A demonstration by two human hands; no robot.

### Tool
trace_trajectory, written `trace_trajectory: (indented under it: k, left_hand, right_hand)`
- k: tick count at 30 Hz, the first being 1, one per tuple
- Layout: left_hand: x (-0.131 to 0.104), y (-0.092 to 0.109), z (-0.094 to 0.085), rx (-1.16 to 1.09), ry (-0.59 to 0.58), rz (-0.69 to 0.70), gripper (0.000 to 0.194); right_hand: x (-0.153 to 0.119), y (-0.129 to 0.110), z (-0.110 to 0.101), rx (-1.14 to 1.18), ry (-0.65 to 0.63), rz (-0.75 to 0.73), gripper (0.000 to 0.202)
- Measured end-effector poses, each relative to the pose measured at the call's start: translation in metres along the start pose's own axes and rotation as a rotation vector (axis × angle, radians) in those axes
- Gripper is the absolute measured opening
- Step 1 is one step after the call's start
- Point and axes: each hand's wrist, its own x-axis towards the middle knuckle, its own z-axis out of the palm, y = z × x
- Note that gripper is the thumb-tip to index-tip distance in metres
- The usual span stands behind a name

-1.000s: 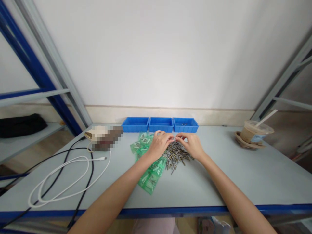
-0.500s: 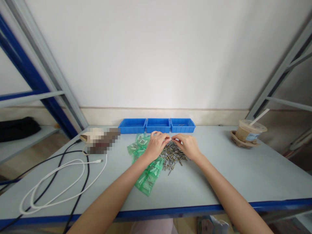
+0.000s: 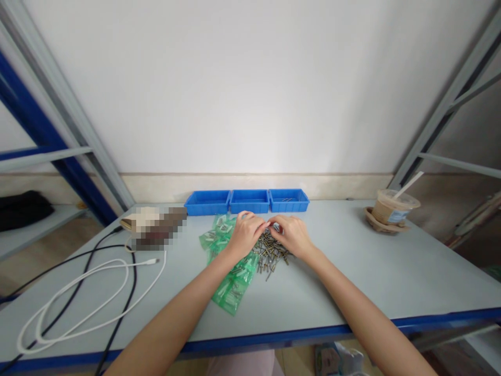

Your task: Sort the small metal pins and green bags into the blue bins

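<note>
Metal pins (image 3: 270, 256) lie in a loose heap on our grey table (image 3: 391, 282), and we place everything else from that heap. Over its far edge our left hand (image 3: 246, 233) and our right hand (image 3: 293, 235) meet, each with thumb and fingers drawn into a narrow pinch, the tips touching or nearly so. We cannot tell whether either pinch holds a small piece. Just left of the heap, partly beneath our left wrist and forearm, we see green plastic bags (image 3: 231, 296) with small pieces inside. Beyond the heap stand three blue trays (image 3: 249, 208) in a row, the rightmost holding a few thin pieces. Well left of the heap, a white cable (image 3: 151, 261) loops across black cables (image 3: 135, 277). Well right of it, our lidded cup (image 3: 391, 208) sits in a brown holder (image 3: 381, 226).
</note>
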Motion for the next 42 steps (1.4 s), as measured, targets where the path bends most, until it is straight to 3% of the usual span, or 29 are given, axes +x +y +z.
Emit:
trace_trajectory:
  k: [6, 17, 22, 25, 28, 30, 35, 38, 42]
  left_hand:
    - [0.001, -0.003, 0.000, 0.015, 0.000, 0.022, 0.023]
    - [0.000, 0.001, -0.001, -0.024, -0.024, 0.003, 0.038]
    - [0.000, -0.007, -0.002, -0.059, 0.050, -0.142, 0.041]
    - [0.000, -0.015, -0.002, -0.065, 0.073, -0.209, 0.044]
    - [0.000, -0.020, -0.004, -0.049, 0.079, -0.254, 0.045]
    - [0.000, -0.022, -0.005, -0.041, 0.087, -0.276, 0.046]
    - [-0.001, -0.020, -0.004, -0.056, 0.045, -0.234, 0.048]
    - [-0.002, -0.017, -0.001, -0.036, 0.005, -0.199, 0.047]
    - [-0.002, -0.015, -0.001, -0.026, -0.008, -0.175, 0.045]
  right_hand:
    - [0.000, 0.000, -0.007, 0.070, -0.008, -0.030, 0.019]
    - [-0.001, 0.006, -0.001, 0.018, 0.007, -0.037, 0.021]
    - [0.029, 0.035, -0.005, -0.018, 0.049, 0.057, 0.028]
    - [0.058, 0.061, -0.012, -0.149, 0.035, 0.121, 0.029]
    - [0.069, 0.081, -0.022, -0.265, 0.068, 0.174, 0.031]
    - [0.060, 0.089, -0.028, -0.220, 0.029, 0.167, 0.034]
    - [0.011, 0.110, -0.017, 0.120, -0.256, 0.106, 0.014]
    - [-0.010, 0.121, -0.004, 0.295, -0.220, 0.198, 0.013]
    - [-0.015, 0.124, 0.003, 0.397, -0.242, 0.282, 0.011]
